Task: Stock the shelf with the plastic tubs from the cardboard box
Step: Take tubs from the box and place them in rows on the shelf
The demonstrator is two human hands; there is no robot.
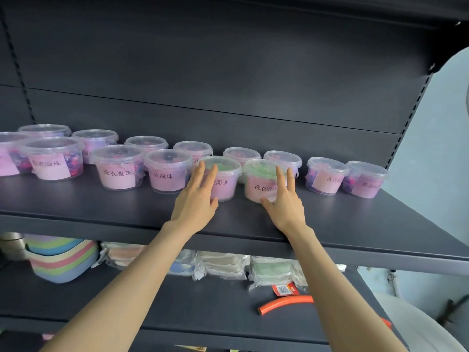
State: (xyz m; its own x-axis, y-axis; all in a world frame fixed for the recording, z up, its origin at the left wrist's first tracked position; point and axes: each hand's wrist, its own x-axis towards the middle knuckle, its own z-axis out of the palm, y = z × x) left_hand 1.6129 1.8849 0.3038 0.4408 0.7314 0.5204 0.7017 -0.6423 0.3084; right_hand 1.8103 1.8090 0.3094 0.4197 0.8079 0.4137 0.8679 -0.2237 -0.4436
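Observation:
Several clear plastic tubs with pink labels stand in two rows on the dark shelf [101, 201]. My left hand [196, 196] rests against the front of one tub with green contents [224, 177], fingers spread, thumb at its base. My right hand [285, 201] lies the same way against a second green-filled tub [260, 181] just to its right, thumb under its lower edge. Both tubs sit on the shelf in the front row. I cannot tell whether either hand grips its tub or only touches it. The cardboard box is out of view.
Two more tubs [326, 175] stand at the shelf's right end near the upright. The lower shelf holds stacked pastel bowls [61, 260], wrapped packets [223, 265] and an orange hose piece [284, 302]. Bare shelf surface lies in front of the tub rows.

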